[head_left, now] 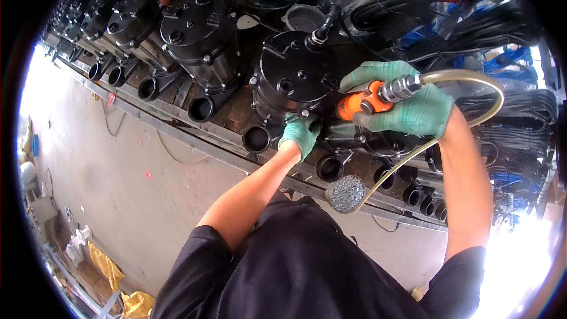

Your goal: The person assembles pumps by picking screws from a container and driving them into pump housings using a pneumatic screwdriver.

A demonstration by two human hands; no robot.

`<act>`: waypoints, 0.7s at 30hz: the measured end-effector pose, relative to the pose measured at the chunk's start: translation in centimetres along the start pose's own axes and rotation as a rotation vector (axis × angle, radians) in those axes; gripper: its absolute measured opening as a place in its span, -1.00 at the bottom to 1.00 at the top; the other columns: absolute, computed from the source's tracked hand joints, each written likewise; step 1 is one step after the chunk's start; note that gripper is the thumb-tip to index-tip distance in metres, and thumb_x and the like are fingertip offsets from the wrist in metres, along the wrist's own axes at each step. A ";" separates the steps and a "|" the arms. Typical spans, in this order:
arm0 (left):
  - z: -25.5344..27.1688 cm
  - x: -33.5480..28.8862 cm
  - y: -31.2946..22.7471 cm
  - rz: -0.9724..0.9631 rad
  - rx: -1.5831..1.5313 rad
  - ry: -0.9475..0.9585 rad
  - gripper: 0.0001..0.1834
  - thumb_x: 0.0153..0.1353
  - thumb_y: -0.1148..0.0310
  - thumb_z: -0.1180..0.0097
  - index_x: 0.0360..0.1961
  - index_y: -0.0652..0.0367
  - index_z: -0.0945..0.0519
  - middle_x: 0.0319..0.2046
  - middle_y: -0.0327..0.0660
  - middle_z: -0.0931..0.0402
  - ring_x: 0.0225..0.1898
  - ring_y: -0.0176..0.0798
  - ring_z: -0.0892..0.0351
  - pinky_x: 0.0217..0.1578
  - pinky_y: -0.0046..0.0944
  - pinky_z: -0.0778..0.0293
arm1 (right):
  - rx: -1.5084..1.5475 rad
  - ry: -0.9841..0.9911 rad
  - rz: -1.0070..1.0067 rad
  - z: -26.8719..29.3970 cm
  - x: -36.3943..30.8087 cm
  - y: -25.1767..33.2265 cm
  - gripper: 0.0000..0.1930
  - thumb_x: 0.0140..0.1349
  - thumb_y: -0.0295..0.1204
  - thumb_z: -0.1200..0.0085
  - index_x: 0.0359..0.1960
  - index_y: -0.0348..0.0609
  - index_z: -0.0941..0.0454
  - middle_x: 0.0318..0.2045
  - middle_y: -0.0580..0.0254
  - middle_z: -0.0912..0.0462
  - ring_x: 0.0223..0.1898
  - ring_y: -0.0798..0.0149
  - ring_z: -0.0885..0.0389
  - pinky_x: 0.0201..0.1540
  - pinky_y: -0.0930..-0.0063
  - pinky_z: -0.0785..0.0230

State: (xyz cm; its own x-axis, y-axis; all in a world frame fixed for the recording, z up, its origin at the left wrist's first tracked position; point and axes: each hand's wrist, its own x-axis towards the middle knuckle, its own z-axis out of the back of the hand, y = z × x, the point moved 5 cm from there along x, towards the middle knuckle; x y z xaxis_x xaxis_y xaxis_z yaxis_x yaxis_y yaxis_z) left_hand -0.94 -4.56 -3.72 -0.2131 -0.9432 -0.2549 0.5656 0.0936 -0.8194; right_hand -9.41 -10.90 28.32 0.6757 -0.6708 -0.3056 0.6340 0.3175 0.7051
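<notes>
Head view: you stand over a row of black-topped machines on a long rack, your two gloved hands at different places.
Right hand: yours (422,115) is folded about the orange air tool (360,103), thumb along its lower side.
Hose: a pale hose (499,97) runs from the tool's metal coupling (401,88), looping round your right wrist side.
Left hand: yours (300,137) is at the front of the middle machine (298,71), below its cover; the fingertips are hidden, so whether they pinch or merely press cannot be told.
Middle machine: upright, in front of you; the tool's nose is just beside it, contact unclear.
Done, by the look of it: cover seated, bolt heads (305,113) at its rim, cable gland (319,36) in place.
Left over: how tight any bolt is cannot be judged; nor can the side under your left hand.
Neighbour: the next machine (198,32) to your left also wears its cover and gland, so it appears at a similar stage.
</notes>
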 end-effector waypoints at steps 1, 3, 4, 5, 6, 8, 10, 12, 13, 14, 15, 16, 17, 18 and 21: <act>0.1 0.0 -0.1 -0.007 0.008 0.004 -0.69 0.36 0.41 -0.15 0.11 0.17 -0.60 -0.07 -0.06 -0.68 -0.04 -0.03 -0.66 0.02 -0.19 -0.50 | -0.051 0.008 0.032 0.1 0.0 0.2 -0.52 0.03 -0.37 -0.46 0.02 -0.14 -0.62 -0.17 0.22 -0.72 -0.09 0.26 -0.70 0.02 0.39 -0.58; 0.7 0.0 -0.2 -0.017 -0.085 -0.055 -0.70 0.35 0.40 -0.15 0.09 0.14 -0.61 -0.05 -0.07 -0.67 -0.04 -0.03 -0.65 0.01 -0.19 -0.50 | -0.201 -0.068 0.014 0.6 -0.2 0.7 -0.56 0.08 -0.20 -0.41 -0.10 -0.22 -0.63 -0.22 0.14 -0.71 -0.15 0.24 -0.71 -0.04 0.41 -0.57; 0.6 0.2 -0.2 -0.023 -0.076 -0.051 -0.70 0.35 0.40 -0.15 0.09 0.14 -0.61 -0.05 -0.07 -0.67 -0.04 -0.03 -0.65 0.01 -0.19 -0.50 | -0.240 -0.021 0.016 0.8 0.4 1.0 -0.55 0.11 -0.11 -0.37 -0.18 -0.27 -0.62 -0.26 0.07 -0.70 -0.20 0.18 -0.71 -0.07 0.37 -0.55; 0.7 0.4 -0.1 -0.043 -0.072 -0.080 -0.72 0.33 0.36 -0.18 0.04 0.15 -0.64 -0.08 -0.02 -0.68 -0.07 0.03 -0.64 0.01 -0.13 -0.50 | -0.253 -0.153 -0.122 1.4 0.7 0.1 -0.56 0.08 -0.19 -0.43 -0.11 -0.21 -0.64 -0.27 0.14 -0.71 -0.21 0.26 -0.68 -0.04 0.40 -0.56; 0.5 0.3 0.3 -0.058 -0.070 -0.113 -0.73 0.30 0.31 -0.20 -0.02 0.16 -0.67 -0.12 0.02 -0.69 -0.09 0.09 -0.64 0.00 -0.08 -0.50 | -0.264 -0.276 -0.257 1.7 0.7 -0.7 -0.53 0.04 -0.27 -0.50 -0.03 -0.15 -0.66 -0.27 0.21 -0.71 -0.22 0.33 -0.66 -0.01 0.42 -0.57; -1.8 1.4 3.6 -0.210 0.020 -0.187 -0.74 0.31 0.31 -0.20 -0.03 0.17 -0.67 -0.12 0.03 -0.69 -0.09 0.10 -0.64 0.00 -0.08 -0.51 | -0.296 -0.315 -0.232 1.8 -0.1 0.3 -0.55 0.09 -0.09 -0.35 -0.23 -0.27 -0.62 -0.35 0.07 -0.70 -0.22 0.10 -0.70 0.00 0.28 -0.52; -0.9 0.9 1.5 -0.366 0.110 -0.247 -0.75 0.31 0.31 -0.20 -0.05 0.17 -0.67 -0.13 0.04 -0.69 -0.09 0.11 -0.64 0.00 -0.09 -0.51 | -0.438 -0.241 -0.007 0.8 -1.3 2.1 -0.59 0.08 -0.11 -0.36 -0.22 -0.20 -0.64 -0.34 0.05 -0.70 -0.23 0.11 -0.71 0.00 0.28 -0.53; 0.1 0.4 0.3 -0.059 -0.145 -0.082 -0.75 0.32 0.33 -0.19 -0.03 0.16 -0.66 -0.12 0.05 -0.68 -0.09 0.12 -0.64 -0.01 -0.10 -0.52 | -0.380 -0.278 0.026 0.9 -2.2 3.1 -0.63 0.08 -0.13 -0.36 -0.22 -0.13 -0.66 -0.33 0.06 -0.71 -0.24 0.13 -0.72 -0.03 0.27 -0.56; 0.0 0.4 0.3 -0.060 -0.137 -0.078 -0.75 0.32 0.33 -0.19 -0.03 0.16 -0.66 -0.12 0.05 -0.68 -0.09 0.12 -0.64 -0.01 -0.10 -0.52 | -0.324 -0.334 0.036 1.4 -2.6 4.0 -0.66 0.08 -0.18 -0.38 -0.21 -0.13 -0.67 -0.34 0.10 -0.72 -0.25 0.17 -0.72 -0.04 0.30 -0.56; 0.2 0.5 0.3 -0.109 -0.067 -0.124 -0.75 0.33 0.33 -0.18 -0.01 0.15 -0.64 -0.10 0.05 -0.67 -0.07 0.13 -0.64 -0.02 -0.10 -0.52 | -0.268 -0.390 0.046 2.0 -3.2 4.5 -0.68 0.08 -0.23 -0.39 -0.21 -0.13 -0.67 -0.34 0.15 -0.72 -0.25 0.20 -0.72 -0.05 0.33 -0.56; 0.5 0.3 0.5 -0.160 0.004 -0.172 -0.74 0.34 0.34 -0.17 0.01 0.15 -0.63 -0.08 0.05 -0.67 -0.06 0.13 -0.64 -0.02 -0.10 -0.53 | -0.108 -0.406 0.046 2.6 -3.9 4.4 -0.52 0.03 -0.13 -0.50 -0.07 -0.08 -0.66 -0.29 0.26 -0.72 -0.22 0.30 -0.69 -0.06 0.33 -0.61; -0.2 0.8 2.5 -0.164 0.010 -0.171 -0.74 0.34 0.34 -0.17 0.01 0.15 -0.63 -0.08 0.05 -0.67 -0.06 0.13 -0.64 -0.02 -0.10 -0.53 | -0.068 -0.475 0.035 3.0 -5.1 6.1 -0.76 0.08 -0.39 -0.41 -0.24 -0.14 -0.66 -0.36 0.28 -0.71 -0.29 0.35 -0.66 -0.10 0.45 -0.55; -1.2 1.3 5.2 -0.289 0.094 -0.209 -0.73 0.34 0.32 -0.17 0.02 0.14 -0.63 -0.06 0.05 -0.66 -0.06 0.14 -0.63 -0.02 -0.09 -0.53 | -0.140 -0.501 0.032 3.4 -6.1 7.3 -0.64 0.06 -0.31 -0.44 -0.12 -0.14 -0.66 -0.29 0.25 -0.72 -0.25 0.33 -0.68 -0.08 0.43 -0.58; -0.8 0.9 3.6 -0.231 0.053 -0.184 -0.71 0.34 0.28 -0.18 0.02 0.15 -0.62 -0.07 0.06 -0.66 -0.06 0.16 -0.63 -0.04 -0.06 -0.53 | -0.213 -0.545 -0.004 4.1 -8.1 7.2 -0.51 0.04 -0.23 -0.46 -0.01 -0.15 -0.65 -0.23 0.22 -0.73 -0.20 0.31 -0.70 -0.06 0.40 -0.61; 3.0 -2.7 -0.4 -0.017 0.039 -0.206 -0.65 0.32 0.18 -0.22 0.00 0.18 -0.59 -0.12 0.11 -0.66 -0.09 0.23 -0.63 -0.11 0.02 -0.54 | -0.140 -0.704 0.032 5.0 -15.2 4.6 -0.48 0.08 -0.29 -0.33 0.07 -0.30 -0.58 -0.17 0.12 -0.73 -0.14 0.26 -0.72 -0.04 0.40 -0.60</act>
State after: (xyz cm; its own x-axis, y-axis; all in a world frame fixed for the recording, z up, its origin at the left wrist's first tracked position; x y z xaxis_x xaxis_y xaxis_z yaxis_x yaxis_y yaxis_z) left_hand 1.77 -3.03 -1.13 -0.0574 -0.9902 -0.1272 0.5945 0.0684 -0.8012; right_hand -18.62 -2.59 39.44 0.3215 -0.9179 0.2326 0.6922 0.3954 0.6038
